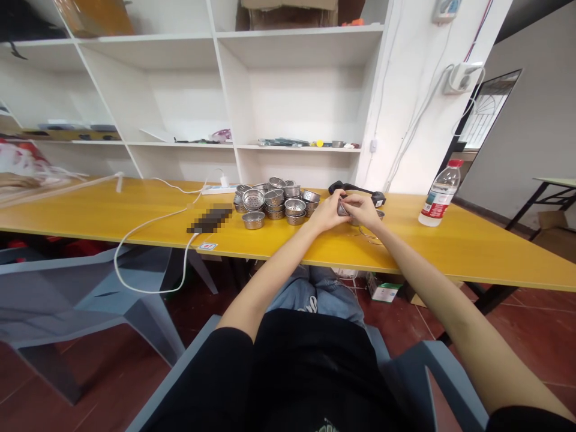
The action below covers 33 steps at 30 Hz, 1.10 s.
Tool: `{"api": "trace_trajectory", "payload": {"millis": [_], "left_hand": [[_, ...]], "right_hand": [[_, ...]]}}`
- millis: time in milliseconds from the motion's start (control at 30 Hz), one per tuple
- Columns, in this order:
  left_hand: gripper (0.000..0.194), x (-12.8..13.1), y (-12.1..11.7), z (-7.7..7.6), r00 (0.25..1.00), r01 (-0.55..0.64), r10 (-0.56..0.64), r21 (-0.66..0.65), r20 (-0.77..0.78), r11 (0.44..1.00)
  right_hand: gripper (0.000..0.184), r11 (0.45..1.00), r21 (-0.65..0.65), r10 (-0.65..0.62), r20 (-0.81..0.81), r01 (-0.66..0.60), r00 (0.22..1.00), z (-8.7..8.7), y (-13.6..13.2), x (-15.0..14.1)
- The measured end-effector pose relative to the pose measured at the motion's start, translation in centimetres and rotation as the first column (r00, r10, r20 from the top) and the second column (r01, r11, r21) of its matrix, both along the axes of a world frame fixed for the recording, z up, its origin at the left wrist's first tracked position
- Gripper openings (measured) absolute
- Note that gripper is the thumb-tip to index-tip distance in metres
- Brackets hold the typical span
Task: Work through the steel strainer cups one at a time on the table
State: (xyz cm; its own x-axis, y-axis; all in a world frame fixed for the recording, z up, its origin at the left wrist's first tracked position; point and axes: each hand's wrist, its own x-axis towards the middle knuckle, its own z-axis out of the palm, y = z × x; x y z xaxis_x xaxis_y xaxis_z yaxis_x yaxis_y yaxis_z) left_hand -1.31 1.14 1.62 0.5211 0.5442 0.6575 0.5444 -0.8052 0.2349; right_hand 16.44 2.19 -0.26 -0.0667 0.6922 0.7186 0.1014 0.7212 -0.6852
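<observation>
left hand (327, 217) and right hand (362, 209): both grips closed together on one small metal strainer cup (342, 209) above the bench (472, 246) | cup pile (274, 203): roughly a dozen, exact count unclear, just left | one water bottle (440, 193) right | one black handled tool (355, 191) behind

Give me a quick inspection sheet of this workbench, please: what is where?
Surface: yellow table, long, with a white shelf unit behind it.
Job's things: small metal strainer cup held between both hands; pile of metal strainer cups to its left.
Clutter: water bottle upright at right; black tool behind the hands; blurred dark item.
Hands: left hand and right hand both closed on the cup.
Cables: white cable loops off the table edge from a power strip.
Surroundings: grey chair at left; red tiled floor.
</observation>
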Motion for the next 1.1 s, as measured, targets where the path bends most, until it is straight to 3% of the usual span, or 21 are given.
{"api": "trace_trajectory", "payload": {"millis": [300,467,633,800,1000,1100], "left_hand": [[0.081,0.0,0.0,0.0,1.0,0.004,-0.004,-0.007,0.011,1.0],[0.081,0.0,-0.2,0.1,1.0,0.0,0.0,-0.001,-0.011,1.0],[0.084,-0.1,-0.5,0.2,0.999,-0.04,0.04,-0.001,-0.034,0.999],[0.079,-0.2,-0.7,0.3,0.999,-0.031,0.031,0.012,-0.024,0.999],[0.042,0.3,-1.4,0.7,0.997,-0.058,0.053,0.095,0.048,0.994],[0.043,-0.6,-3.3,0.9,0.981,-0.153,0.15,0.022,0.125,0.988]], "right_hand": [[0.043,0.999,0.026,-0.022,-0.017,0.023,1.0,-0.4,0.3,-0.5],[0.033,0.98,0.196,-0.063,0.113,0.04,0.992,-0.5,0.4,-0.2],[0.049,0.972,0.234,-0.073,0.233,0.017,0.97,-0.1,-0.5,-0.5],[0.054,0.983,0.177,-0.098,0.284,0.048,0.954,0.0,-1.2,-0.8],[0.064,0.94,0.336,-0.14,0.216,0.061,0.966,0.2,-1.8,-0.8],[0.066,0.88,0.447,-0.21,0.06,0.161,0.976,0.6,-1.9,-0.2]]}}
